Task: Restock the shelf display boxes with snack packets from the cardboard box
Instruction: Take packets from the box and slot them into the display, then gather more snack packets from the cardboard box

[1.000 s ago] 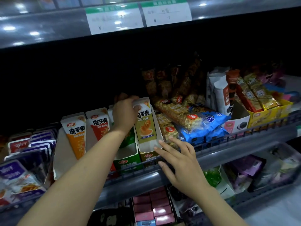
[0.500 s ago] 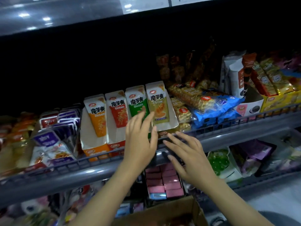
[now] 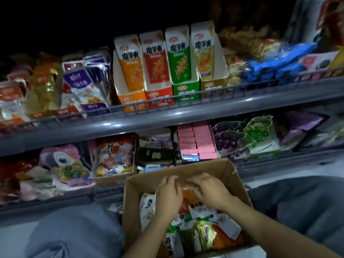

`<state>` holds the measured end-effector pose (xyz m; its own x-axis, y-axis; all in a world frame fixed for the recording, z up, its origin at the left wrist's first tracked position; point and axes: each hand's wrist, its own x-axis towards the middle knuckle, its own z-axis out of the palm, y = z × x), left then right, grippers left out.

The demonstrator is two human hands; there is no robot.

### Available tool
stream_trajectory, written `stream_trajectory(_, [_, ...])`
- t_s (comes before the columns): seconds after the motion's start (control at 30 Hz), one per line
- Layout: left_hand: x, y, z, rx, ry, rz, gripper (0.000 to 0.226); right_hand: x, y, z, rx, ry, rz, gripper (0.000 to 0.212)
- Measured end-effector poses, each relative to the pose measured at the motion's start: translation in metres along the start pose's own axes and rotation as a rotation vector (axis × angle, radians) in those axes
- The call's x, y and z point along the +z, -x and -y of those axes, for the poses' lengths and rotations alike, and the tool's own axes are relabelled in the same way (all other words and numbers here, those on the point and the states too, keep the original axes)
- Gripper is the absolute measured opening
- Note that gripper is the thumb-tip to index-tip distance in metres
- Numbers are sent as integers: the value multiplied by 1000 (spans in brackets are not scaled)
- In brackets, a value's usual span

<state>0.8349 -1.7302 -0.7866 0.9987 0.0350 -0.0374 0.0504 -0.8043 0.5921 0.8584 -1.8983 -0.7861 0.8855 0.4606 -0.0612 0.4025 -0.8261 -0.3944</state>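
- Shelf (image 3: 167, 116), upper tier, L to R: orange display box (image 3: 128, 79), red display box (image 3: 158, 71), green display box (image 3: 183, 67), yellow display box (image 3: 208, 62). All 4 stand side by side at the front rail, each w/ a packet showing at the front. How deep each row goes I can't tell.
- My left hand (image 3: 168, 196) is down in the cardboard box (image 3: 240, 185) on the floor between my knees, fingers curled among the snack packets (image 3: 204, 237); whether it's actually got one, can't tell.
- My right hand (image 3: 210, 190) is just beside it, fingers bent onto the pile; grip hidden too.
- Judgement: mid-task. Box still holds plenty – orange, green, gold, white packs – so several more trips up to the shelf are left.
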Motion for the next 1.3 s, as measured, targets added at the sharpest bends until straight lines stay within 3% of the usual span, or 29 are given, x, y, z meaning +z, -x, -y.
stream_trajectory(0.13, [31,8,28,-171,7,257,38,36,6,-7,92,21,234,43])
stream_trajectory(0.33, [51,16,81,-325,-228,628,72,78,11,-29,235,-67,420,50])
stream_trajectory(0.43, [61,10,92,-393,-61,587,74,90,10,-36,278,-80,526,58])
stream_trajectory(0.57, [77,-9,91,-469,102,458,72,96,9,-42,328,-63,485,56])
stream_trajectory(0.67, [91,-15,92,-438,-19,403,64,98,13,-47,342,-58,435,49])
stream_trajectory(0.83, [95,-19,90,-260,-312,374,55,103,7,-52,471,-314,313,41])
stream_trajectory(0.9, [95,-20,85,-203,-339,356,64,104,7,-51,483,-289,309,46])
stream_trajectory(0.97, [101,-25,89,-166,-215,310,65,107,8,-51,482,-261,310,52])
stream_trajectory(1.07, [101,-31,94,-252,38,378,51,108,7,-52,500,-287,286,54])
stream_trajectory(1.2, [97,-40,89,-337,91,498,56,108,6,-49,541,-297,260,60])
stream_trajectory(1.3, [95,-45,90,-435,307,520,57,108,5,-47,571,-338,236,73])
